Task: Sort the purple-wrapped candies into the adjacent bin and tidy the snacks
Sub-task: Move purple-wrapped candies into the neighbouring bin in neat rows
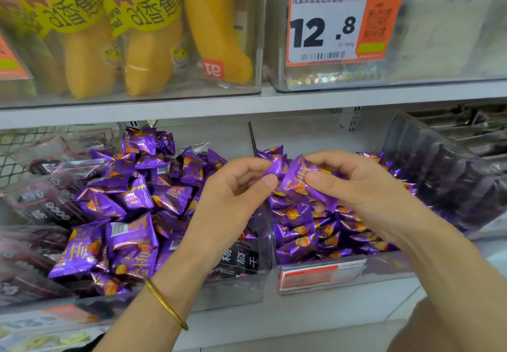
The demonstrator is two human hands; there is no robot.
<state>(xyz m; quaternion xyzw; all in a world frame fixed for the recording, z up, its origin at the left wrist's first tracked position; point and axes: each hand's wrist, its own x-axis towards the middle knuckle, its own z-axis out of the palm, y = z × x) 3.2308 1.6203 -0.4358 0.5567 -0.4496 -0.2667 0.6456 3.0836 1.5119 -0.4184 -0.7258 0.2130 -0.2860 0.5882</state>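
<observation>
Purple-wrapped candies [131, 214] lie heaped in the left clear bin [233, 288], mixed with dark plum packets [46, 206]. The adjacent clear bin [321, 275] to the right holds more purple candies [307, 231]. My left hand [233, 192] pinches a small purple candy [275, 167] between thumb and fingers, above the divider between the two bins. My right hand [356, 181] pinches a larger purple candy [301, 178] over the right bin. The two candies touch each other.
A shelf [247, 104] runs just above the bins, carrying clear boxes of yellow banana-shaped bread [153, 36] and an orange price tag [343, 19]. Dark packets [444, 176] fill a bin at the far right. A wire basket [24, 146] sits at the back left.
</observation>
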